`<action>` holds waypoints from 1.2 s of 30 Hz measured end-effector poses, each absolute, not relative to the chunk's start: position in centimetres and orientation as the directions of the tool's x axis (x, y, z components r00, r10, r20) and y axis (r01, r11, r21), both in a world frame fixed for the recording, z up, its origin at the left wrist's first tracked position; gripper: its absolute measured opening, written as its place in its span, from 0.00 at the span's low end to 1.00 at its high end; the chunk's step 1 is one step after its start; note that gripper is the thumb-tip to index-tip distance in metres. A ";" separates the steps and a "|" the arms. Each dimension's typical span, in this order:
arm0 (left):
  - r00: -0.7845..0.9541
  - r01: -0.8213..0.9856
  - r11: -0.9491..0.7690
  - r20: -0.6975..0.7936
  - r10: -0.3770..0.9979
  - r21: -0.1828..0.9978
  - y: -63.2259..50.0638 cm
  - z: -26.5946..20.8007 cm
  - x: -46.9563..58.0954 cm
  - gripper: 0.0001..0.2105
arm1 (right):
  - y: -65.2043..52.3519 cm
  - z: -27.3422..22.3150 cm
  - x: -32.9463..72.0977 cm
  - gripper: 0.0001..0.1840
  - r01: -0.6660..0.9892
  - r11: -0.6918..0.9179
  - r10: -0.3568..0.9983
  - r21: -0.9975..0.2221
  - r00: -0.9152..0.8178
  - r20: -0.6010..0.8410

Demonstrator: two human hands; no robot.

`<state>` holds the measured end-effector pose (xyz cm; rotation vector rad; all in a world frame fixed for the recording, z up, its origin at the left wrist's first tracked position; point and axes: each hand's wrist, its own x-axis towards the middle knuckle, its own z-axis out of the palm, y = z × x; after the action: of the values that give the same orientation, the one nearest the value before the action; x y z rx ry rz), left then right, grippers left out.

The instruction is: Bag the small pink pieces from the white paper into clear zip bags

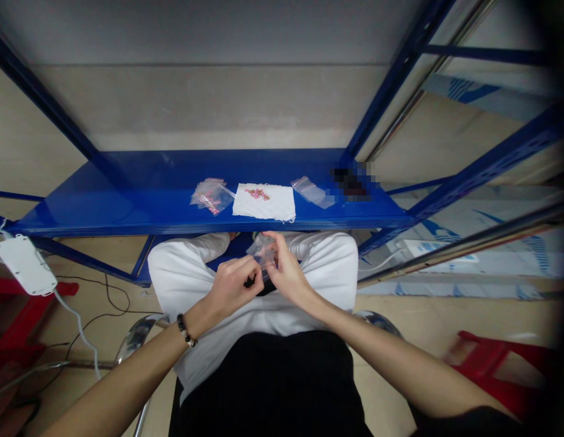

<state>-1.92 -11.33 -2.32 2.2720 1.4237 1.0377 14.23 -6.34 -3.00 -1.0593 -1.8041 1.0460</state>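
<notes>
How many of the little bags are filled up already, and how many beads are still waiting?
Done: a small pile of filled bags with pink bits inside lies on the blue shelf. In hand: the left hand and right hand hold one clear bag together above the lap. Left: a cluster of pink beads on the white cloth, and an empty bag beside it. Exact counts are too small to tell.
</notes>
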 end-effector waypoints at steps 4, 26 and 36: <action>0.367 0.712 -0.574 0.483 0.795 0.403 -11.6 -2.3 -2.0 0.07 | -6.0 -3.1 14.4 0.31 0.121 0.211 0.924 -0.970 -0.348 0.157; 0.492 0.778 -0.586 0.360 0.793 0.226 -9.6 -1.8 -4.4 0.18 | -5.2 -2.2 14.4 0.39 -0.044 -0.032 0.788 -0.998 -0.615 0.002; 0.553 0.735 -0.633 0.326 0.767 0.243 -9.6 -1.1 -4.3 0.23 | -5.9 -2.2 14.5 0.24 0.316 0.318 0.868 -0.894 -0.476 0.140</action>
<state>-4.32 -9.57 -1.12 2.6993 1.3073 0.6261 14.53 -5.87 -2.18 -1.0430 -1.9549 1.1237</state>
